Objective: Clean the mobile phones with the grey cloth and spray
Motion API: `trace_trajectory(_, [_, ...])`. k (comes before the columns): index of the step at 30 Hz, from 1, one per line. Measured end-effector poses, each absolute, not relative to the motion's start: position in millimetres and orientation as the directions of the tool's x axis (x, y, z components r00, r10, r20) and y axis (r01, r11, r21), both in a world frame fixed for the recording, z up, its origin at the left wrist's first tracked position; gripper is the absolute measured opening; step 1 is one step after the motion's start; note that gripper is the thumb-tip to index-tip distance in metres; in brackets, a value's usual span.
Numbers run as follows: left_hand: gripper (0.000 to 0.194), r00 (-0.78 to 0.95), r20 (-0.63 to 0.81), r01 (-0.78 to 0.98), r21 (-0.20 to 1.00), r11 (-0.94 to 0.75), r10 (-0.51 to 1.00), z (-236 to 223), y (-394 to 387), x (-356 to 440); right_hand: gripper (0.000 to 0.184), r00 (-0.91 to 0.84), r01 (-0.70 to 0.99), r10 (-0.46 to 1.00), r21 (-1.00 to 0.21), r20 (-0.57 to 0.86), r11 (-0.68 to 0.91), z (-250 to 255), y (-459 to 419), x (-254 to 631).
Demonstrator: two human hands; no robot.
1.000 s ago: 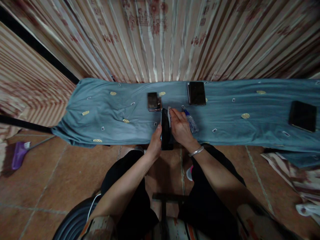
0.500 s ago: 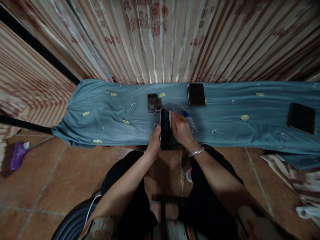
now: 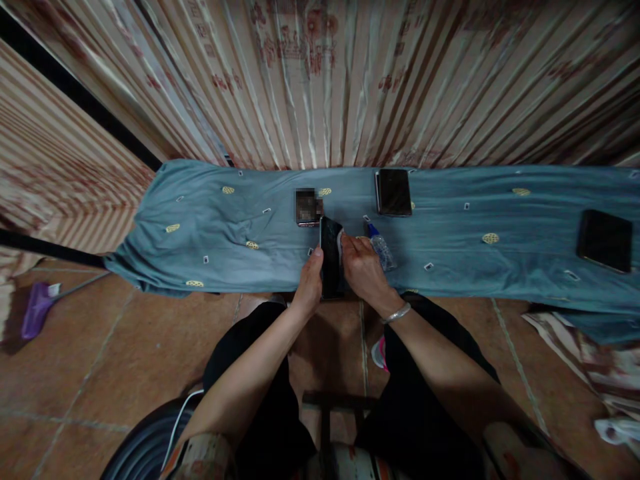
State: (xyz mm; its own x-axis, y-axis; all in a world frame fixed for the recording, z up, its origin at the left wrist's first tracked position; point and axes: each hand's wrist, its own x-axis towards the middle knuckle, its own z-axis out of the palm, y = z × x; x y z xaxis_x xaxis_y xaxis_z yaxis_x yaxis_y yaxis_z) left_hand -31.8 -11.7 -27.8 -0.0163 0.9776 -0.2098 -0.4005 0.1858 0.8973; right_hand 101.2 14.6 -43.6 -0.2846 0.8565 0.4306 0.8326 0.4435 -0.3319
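Note:
My left hand [image 3: 309,280] grips the left edge of a dark, flat, glossy-faced device [image 3: 331,267], a phone or a small tablet, holding it tilted at the front edge of the covered surface. Pinched in my right hand [image 3: 364,265] is a small whitish cloth [image 3: 341,248], mostly hidden by the fingers, which touches the right side of the device's face. A clear bottle with a blue top [image 3: 381,247] lies just beyond my right hand. Behind the device sits a small dark object [image 3: 306,207], blurred out in the picture.
A blue-green patterned cloth [image 3: 250,220] covers the long, narrow surface. Dark flat devices lie at the back [image 3: 394,192] and far right [image 3: 605,241]. A pleated curtain [image 3: 310,87] hangs behind. On the floor are a purple broom head [image 3: 36,310] and a black round ridged object [image 3: 145,443].
My right hand has shifted slightly down and right along the device's face with the cloth. My left hand and the device stay nearly in place.

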Motion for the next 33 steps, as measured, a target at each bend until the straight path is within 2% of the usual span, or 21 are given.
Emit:
trace_trajectory(3, [0.042,-0.028,-0.103,-0.344,0.935,0.087,0.994,-25,-9,-30,0.050,-0.300,0.830,0.853,-0.324,0.427,0.454,-45,11,104])
trace_trajectory(5, [0.041,-0.031,-0.103,-0.351,0.933,0.086,0.994,-24,-7,-28,0.050,-0.300,0.830,0.847,-0.318,0.440,0.458,-45,9,106])
trace_trajectory(9, [0.040,-0.066,-0.131,-0.374,0.922,0.097,0.989,-22,-2,-24,0.050,-0.293,0.829,0.834,-0.312,0.467,0.465,-44,7,106])
trace_trajectory(13, [0.041,-0.088,-0.161,-0.381,0.917,0.116,0.983,-24,1,-24,0.047,-0.297,0.834,0.850,-0.315,0.436,0.453,-41,4,105])
trace_trajectory(21, [0.042,-0.128,-0.283,-0.490,0.851,0.188,0.951,-29,6,-28,0.048,-0.333,0.799,0.833,-0.337,0.442,0.498,-42,-5,107])
trace_trajectory(26, [0.040,-0.141,-0.313,-0.538,0.820,0.193,0.939,-28,11,-32,0.048,-0.353,0.799,0.799,-0.288,0.487,0.528,-45,-10,106])
trace_trajectory(33, [0.035,-0.152,-0.384,-0.639,0.741,0.206,0.911,-12,18,-36,0.046,-0.422,0.787,0.779,-0.238,0.464,0.569,-43,-23,100])
